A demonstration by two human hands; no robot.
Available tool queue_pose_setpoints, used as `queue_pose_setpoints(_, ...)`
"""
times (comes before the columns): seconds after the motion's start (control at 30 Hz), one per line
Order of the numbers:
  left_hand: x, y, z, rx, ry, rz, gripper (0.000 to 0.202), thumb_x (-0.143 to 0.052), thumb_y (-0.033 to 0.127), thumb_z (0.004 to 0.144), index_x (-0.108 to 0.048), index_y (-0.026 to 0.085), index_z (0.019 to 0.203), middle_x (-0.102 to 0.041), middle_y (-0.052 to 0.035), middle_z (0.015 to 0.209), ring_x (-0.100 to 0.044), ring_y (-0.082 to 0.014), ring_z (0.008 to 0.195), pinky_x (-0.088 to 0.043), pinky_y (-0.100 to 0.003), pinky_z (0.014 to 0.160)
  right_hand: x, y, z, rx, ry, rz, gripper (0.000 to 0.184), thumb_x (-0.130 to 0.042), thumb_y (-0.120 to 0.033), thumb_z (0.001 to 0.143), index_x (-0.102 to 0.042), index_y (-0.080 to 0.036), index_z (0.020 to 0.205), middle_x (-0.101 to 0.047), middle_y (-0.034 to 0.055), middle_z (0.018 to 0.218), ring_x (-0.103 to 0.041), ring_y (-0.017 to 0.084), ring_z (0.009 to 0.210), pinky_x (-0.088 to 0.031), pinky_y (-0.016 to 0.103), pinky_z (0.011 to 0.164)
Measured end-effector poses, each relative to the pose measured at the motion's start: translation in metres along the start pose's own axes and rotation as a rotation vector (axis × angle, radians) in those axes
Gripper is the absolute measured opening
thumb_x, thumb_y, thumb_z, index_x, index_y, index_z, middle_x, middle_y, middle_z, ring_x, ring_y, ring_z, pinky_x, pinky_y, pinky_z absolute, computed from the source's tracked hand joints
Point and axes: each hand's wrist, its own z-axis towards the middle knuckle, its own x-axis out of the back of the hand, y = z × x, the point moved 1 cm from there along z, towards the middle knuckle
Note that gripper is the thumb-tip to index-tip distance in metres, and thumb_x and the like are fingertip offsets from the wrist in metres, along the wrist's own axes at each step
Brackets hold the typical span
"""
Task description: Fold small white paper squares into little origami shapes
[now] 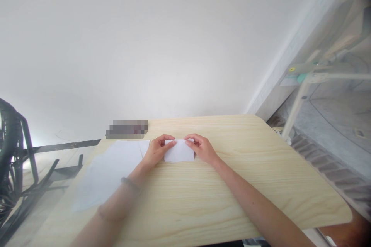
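A small folded white paper (179, 152) lies on the light wooden table (232, 185), near its far edge. My left hand (158, 150) rests on the paper's left side, fingers curled and pinching its upper left edge. My right hand (203, 148) holds the upper right edge the same way, fingers bent over the paper. A bracelet sits on my left wrist.
Several loose white sheets (113, 170) lie on the table to the left of my hands. A blurred dark object (126, 129) sits at the table's far edge. A black chair frame (14, 162) stands at the left; a white wall is behind.
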Motion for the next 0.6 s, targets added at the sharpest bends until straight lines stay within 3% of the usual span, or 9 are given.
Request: queue_pose_setpoints(0.6,-0.0001,0.004,0.0001,0.021,0.014,-0.029,0.039,-0.062,0.044,0.063,-0.06,0.015,0.09,-0.061,-0.0031,0.075,-0.053,-0.0127,0.061,-0.039,-0.021,0.051,0.0005,-0.0013,-0.0013,0.008,-0.023,-0.006,0.027,-0.047,-0.037,0.077,-0.058,-0.019,0.093,-0.059,0.0013,0.071,-0.049,0.009,0.054,-0.037,0.019,0.048)
